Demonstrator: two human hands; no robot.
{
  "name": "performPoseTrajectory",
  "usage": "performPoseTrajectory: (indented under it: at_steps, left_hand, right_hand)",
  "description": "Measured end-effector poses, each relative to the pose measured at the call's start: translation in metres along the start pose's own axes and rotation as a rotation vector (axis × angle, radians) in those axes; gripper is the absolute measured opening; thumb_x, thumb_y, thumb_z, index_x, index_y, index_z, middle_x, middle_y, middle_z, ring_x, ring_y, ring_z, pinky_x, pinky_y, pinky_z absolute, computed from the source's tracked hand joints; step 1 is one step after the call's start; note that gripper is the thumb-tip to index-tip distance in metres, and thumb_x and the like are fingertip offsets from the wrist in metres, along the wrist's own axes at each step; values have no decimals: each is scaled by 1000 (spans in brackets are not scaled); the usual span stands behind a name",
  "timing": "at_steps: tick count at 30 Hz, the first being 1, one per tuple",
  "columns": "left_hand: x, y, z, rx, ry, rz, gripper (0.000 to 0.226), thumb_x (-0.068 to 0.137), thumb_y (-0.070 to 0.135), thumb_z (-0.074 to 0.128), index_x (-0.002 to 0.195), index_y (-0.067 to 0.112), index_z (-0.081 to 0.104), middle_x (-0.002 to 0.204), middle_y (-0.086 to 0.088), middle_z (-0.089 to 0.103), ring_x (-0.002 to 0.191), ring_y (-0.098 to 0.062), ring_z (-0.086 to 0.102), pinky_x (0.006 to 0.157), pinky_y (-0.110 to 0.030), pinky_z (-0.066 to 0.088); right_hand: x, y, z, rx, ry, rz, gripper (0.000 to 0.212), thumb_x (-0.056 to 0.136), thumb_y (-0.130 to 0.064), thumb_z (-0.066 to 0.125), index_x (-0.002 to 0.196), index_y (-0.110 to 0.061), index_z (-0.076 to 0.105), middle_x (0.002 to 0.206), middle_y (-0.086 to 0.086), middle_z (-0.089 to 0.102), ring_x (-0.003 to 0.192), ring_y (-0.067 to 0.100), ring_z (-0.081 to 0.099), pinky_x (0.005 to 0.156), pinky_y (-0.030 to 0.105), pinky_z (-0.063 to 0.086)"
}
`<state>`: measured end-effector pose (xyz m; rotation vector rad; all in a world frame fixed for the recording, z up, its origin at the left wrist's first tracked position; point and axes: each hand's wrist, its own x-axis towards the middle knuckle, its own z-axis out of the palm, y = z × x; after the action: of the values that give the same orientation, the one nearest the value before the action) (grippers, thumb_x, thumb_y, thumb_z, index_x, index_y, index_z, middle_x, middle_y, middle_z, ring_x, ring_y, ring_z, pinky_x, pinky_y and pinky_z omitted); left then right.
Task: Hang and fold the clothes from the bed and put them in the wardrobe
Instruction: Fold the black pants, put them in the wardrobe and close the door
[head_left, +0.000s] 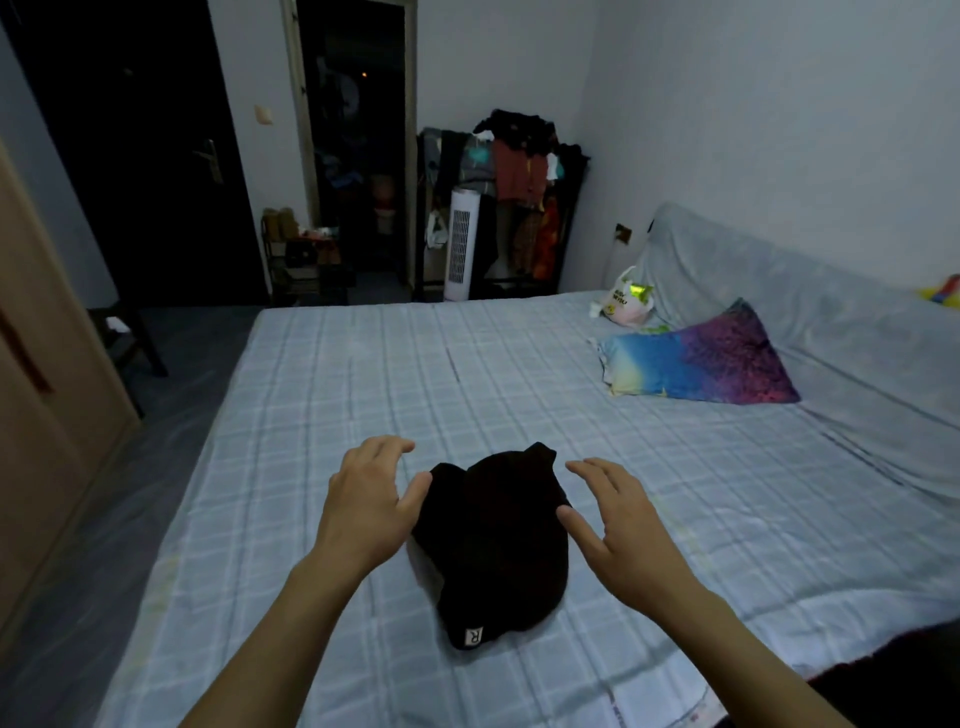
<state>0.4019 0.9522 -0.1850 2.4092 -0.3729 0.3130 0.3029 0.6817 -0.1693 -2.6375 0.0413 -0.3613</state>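
A black folded garment (498, 545) with a small white label lies on the bed (337, 395), which has a pale blue checked sheet. My left hand (369, 499) hovers at the garment's left side, fingers spread and relaxed, its thumb at the cloth's edge. My right hand (613, 525) hovers at the right side, fingers spread, thumb close to the cloth. Neither hand grips anything. A brown wardrobe (47, 395) stands at the left edge of view.
A colourful pillow (701, 364) and a plastic bag (626, 299) lie at the bed's far right. Beyond the bed stand a rack piled with clothes (514, 171), a white tower fan (460, 244) and a shoe shelf (306, 254). A dark doorway opens behind.
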Motion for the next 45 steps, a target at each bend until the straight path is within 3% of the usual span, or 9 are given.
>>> performPoseTrajectory:
  at_steps: [14,17,24,32,45]
  left_hand:
    - [77,0,76,53,-75,-37,42,93,41,60,131,23,56,135,7,54,126,-16,46,104,-36,41]
    - [102,8,101,70,-65,-83,42,93,40,61,131,22,56,136,6,54,127,-16,46,105,-38,41]
    - [152,26,149,45,-11,-247,42,94,38,61,133,22,55,135,7,54,125,-13,46,103,-26,36]
    - [168,11,151,120,-37,-342,45,96,40,58,136,21,53,137,5,52,127,-14,45,107,-31,38]
    - [206,-76,187,44,-87,-450,44,97,42,55,136,23,50,139,6,51,128,-13,43,107,-34,38]
  right_hand:
    - [114,74,22,90,-49,-1,50,97,-44,51,143,-24,44,145,-6,41,136,12,35,114,35,32]
    - [151,109,24,120,-74,-30,49,98,-43,51,143,-25,43,146,-7,41,137,10,34,114,32,31]
    - [224,184,33,168,-176,-57,47,98,-41,53,141,-23,47,144,-5,44,135,11,37,114,29,31]
    - [279,175,56,251,-221,-167,43,97,-34,57,138,-21,50,138,-7,49,130,8,42,106,16,25]
    - [353,173,136,169,-359,-138,46,98,-35,55,141,-22,47,141,-6,48,131,10,43,107,21,31]
